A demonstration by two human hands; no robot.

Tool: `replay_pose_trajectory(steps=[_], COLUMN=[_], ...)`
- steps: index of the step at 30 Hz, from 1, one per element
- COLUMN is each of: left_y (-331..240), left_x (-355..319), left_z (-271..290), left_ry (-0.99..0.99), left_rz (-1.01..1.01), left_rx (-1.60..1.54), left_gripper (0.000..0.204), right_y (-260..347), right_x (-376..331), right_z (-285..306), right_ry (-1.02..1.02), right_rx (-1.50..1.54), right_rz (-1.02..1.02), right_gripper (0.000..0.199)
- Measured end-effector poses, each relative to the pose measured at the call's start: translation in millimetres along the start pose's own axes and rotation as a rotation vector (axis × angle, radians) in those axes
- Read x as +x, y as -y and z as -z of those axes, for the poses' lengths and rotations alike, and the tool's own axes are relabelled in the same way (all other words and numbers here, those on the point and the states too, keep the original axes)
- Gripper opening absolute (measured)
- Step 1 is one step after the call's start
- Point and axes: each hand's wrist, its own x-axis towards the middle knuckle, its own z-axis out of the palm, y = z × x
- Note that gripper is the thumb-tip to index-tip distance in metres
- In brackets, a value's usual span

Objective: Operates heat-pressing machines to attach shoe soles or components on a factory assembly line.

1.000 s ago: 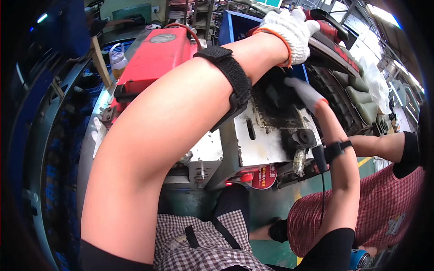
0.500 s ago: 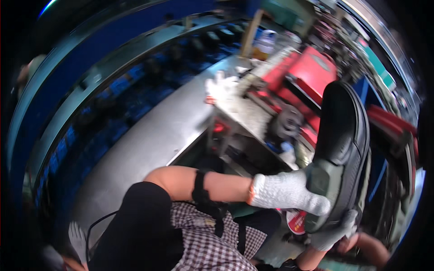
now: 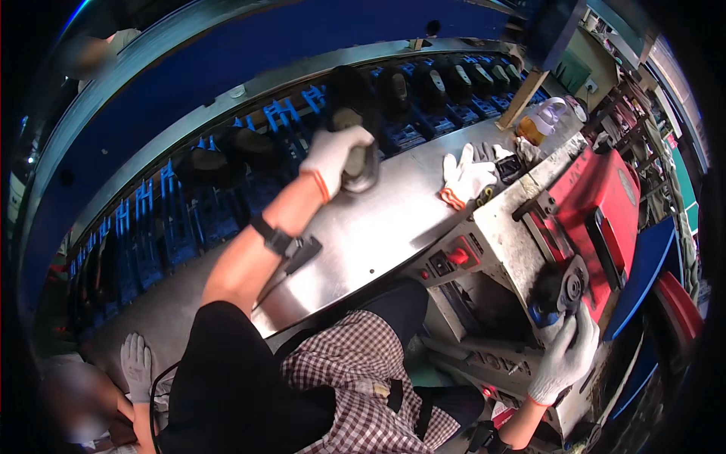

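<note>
Left hand [image 3: 336, 157] gripping dark shoe [image 3: 361, 168] at counter's [image 3: 348, 246] far edge, right hand [image 3: 567, 357] at black knob [image 3: 575, 283], grip unclear, lettering [image 3: 501, 365] on machine frame [image 3: 461, 353]

White glare mid-frame on metal counter [image 3: 404, 216]. Blue racks [image 3: 144, 200], 9 o'clock, deep in shadow. Blue beam [image 3: 287, 57], 11 o'clock, fisheye-bowed. Rim black.

From the person's head, the left fisheye looked steeply down, near enough to catch the checked apron [image 3: 340, 349] low in its round view, the left hand [image 3: 338, 157] and right hand [image 3: 567, 354] beyond, and the worktop [image 3: 378, 221] running across the middle.
</note>
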Motion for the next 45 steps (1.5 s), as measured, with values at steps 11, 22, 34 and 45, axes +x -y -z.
replay_pose_trajectory(steps=[11,22,34,45], left_y=[38,45,40,51], left_x=[176,58,125,-47], left_z=[96,121,163,123], left_ry=[-0.174,-0.839,-0.826,0.410], left_rz=[-0.057,-0.224,0.077,0.197], left_rx=[0.817,0.311,-0.003,-0.630], left_gripper=[0.091,0.093,0.109,0.061], right_y=[0,-5,-12,-3], right_x=[-4,-8,-10,4], right_z=[-7,-8,-5,7], right_ry=[-0.029,-0.053,-0.069,-0.023], right_rx=[-0.055,-0.050,0.132,0.090], right_rz=[-0.012,-0.090,-0.162,-0.060], right_gripper=[0.022,0.024,0.022,0.023])
